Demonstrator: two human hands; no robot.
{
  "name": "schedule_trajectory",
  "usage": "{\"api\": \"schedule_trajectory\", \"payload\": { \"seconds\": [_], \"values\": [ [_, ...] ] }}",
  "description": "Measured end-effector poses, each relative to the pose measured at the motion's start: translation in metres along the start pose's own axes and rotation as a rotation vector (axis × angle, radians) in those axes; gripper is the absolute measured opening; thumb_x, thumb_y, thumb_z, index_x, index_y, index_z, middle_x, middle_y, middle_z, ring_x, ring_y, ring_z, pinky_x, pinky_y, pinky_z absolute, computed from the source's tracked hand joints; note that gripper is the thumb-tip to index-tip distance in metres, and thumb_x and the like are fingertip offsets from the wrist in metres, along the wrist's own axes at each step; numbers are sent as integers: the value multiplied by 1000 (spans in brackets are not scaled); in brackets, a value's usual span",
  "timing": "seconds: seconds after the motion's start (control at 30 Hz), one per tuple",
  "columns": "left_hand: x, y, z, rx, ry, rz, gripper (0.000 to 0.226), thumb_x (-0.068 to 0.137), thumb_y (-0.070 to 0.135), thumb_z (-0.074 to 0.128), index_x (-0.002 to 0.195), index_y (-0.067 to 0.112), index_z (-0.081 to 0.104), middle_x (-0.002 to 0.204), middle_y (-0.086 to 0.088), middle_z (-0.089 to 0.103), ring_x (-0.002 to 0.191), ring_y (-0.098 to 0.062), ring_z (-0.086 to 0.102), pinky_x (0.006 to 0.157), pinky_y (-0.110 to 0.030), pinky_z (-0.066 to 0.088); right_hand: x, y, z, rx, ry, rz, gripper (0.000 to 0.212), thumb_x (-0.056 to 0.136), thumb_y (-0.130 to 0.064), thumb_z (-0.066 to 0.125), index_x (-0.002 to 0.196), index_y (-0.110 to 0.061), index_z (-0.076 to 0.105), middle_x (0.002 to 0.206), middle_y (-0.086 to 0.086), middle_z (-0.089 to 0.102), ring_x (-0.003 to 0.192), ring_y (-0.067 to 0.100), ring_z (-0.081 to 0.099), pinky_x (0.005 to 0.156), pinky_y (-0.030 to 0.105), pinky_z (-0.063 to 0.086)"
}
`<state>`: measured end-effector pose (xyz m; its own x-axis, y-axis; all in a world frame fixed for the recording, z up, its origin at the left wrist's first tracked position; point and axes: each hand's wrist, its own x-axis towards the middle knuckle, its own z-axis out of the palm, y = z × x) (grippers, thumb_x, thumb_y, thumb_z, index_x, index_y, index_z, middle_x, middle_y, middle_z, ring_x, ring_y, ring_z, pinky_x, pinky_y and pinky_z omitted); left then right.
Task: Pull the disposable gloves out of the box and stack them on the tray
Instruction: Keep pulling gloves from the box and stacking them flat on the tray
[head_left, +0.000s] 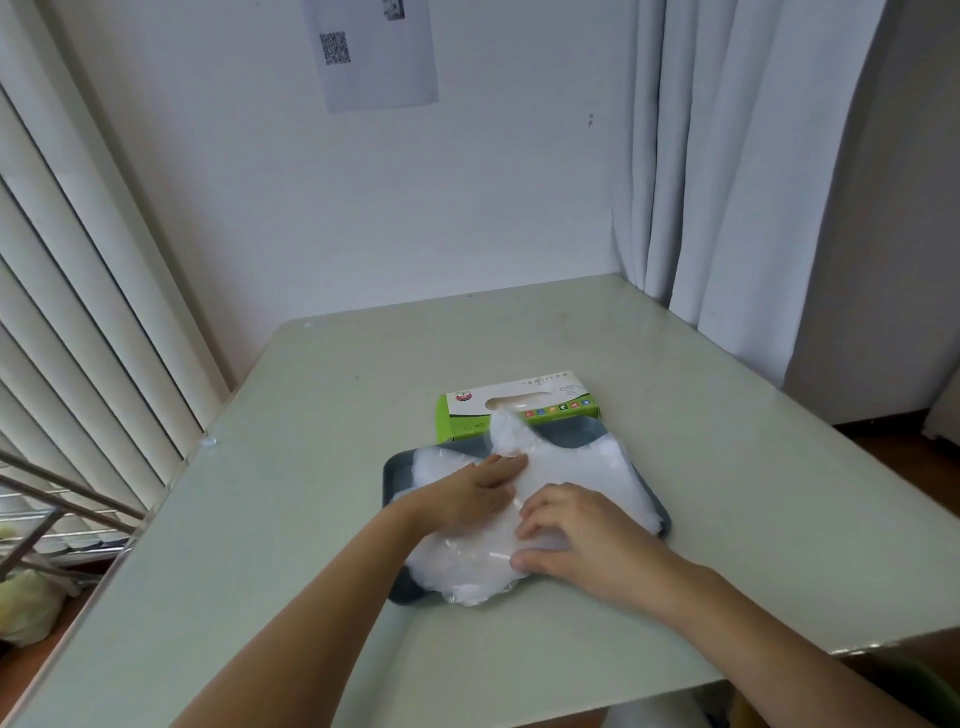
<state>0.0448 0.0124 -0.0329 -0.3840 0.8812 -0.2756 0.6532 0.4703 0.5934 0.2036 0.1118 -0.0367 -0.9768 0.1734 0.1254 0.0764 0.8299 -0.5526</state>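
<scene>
Looks to me like I'm mid-stack, smoothing part. My left hand (478, 491) lies flat, fingers straight, pressing on the pile of clear gloves (582, 467) in the dark tray (397, 467), centre of the frame. My right hand (576, 540) is on the pile's near edge with fingers bent; I can't tell whether it's pinching film or just pushing down.

The green and white box (519, 402) sits right behind the tray, and one glove (506, 431) pokes up out of its slot. I'd guess the next move is grabbing that one, gently, since the film is thin and floppy.

It's all on a pale glossy table (311, 415). Blinds (78, 260) at left, curtain (727, 182) upper right, QR code sheet (371, 52) on the white wall.
</scene>
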Motion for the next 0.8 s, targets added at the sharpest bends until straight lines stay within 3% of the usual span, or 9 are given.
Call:
{"api": "schedule_trajectory", "payload": {
  "seconds": [0.2,0.27,0.37,0.43,0.5,0.57,0.67,0.8],
  "values": [
    [4,-6,2,15,-10,-82,52,104,14,32,153,22,15,155,-14,26,141,-27,27,117,-34,16,-6,2,1,121,32,39,35,77,-43,75,105,-23,72,108,-18,61,102,-5,55,93,11,39],
    [6,-8,1,-20,-36,-78,49,105,16,32,153,22,22,154,-15,29,142,-26,28,113,-29,21,-5,2,6,96,63,56,32,77,-41,75,103,-22,72,106,-18,62,99,-3,57,93,15,42],
    [7,-7,-2,-78,-49,-44,48,105,13,33,151,26,29,146,-4,40,126,-17,44,90,-9,35,-3,-1,9,29,115,32,18,82,-17,69,98,-17,74,103,-9,66,96,5,61,90,22,46],
    [8,-7,-3,-104,-55,-53,51,104,10,34,151,29,27,152,-2,34,132,-17,39,98,-13,32,-2,-4,8,36,130,42,32,77,5,55,97,-13,74,103,-3,68,96,9,62,88,20,47],
    [8,-7,-2,-101,-47,-59,53,103,9,33,152,29,25,157,-1,26,141,-20,30,108,-22,25,-1,-2,7,78,144,55,43,74,14,48,96,-10,75,102,-1,69,96,8,62,87,14,46],
    [7,-7,-1,-139,-31,-74,48,104,13,34,151,25,29,157,-9,26,143,-24,27,112,-30,24,0,-1,7,119,157,57,35,78,12,52,94,-10,76,100,-1,71,94,6,62,85,11,45],
    [5,-4,-1,-126,-19,-70,47,105,16,34,151,23,29,156,-15,23,145,-28,19,116,-37,17,-1,-4,8,191,189,108,6,79,-8,72,81,-11,77,93,-5,71,86,4,63,82,18,48],
    [5,-7,0,-32,-23,-55,57,103,11,34,153,29,16,162,2,10,148,-17,13,120,-36,11,-4,-13,14,146,253,124,8,73,-19,80,71,-14,74,81,-8,67,80,7,61,76,20,46]
  ]
}}
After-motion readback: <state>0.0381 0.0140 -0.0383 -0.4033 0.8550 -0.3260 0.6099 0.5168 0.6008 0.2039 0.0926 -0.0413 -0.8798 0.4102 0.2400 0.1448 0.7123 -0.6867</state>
